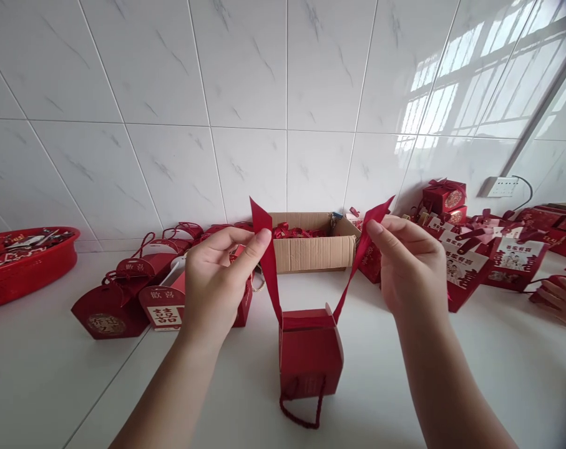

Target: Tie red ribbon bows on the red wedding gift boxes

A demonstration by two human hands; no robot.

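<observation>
In the middle of the white table stands a small red gift box (311,358), its top partly open. A dark red cord handle (301,421) hangs down its near side. A red ribbon (274,280) runs up from both sides of the box in a V shape. My left hand (221,280) pinches one ribbon end between thumb and fingertips, raised above the box's left. On the right, my right hand (409,262) pinches the other end at much the same height. Both ribbon tips stick up past my fingers.
Behind is an open cardboard box (315,254) with red items inside. Several red gift boxes (109,312) stand left, more gift boxes (465,268) right. A red basin (30,274) sits far left. Another person's hand (563,299) shows at the right edge, below a wall socket (499,186).
</observation>
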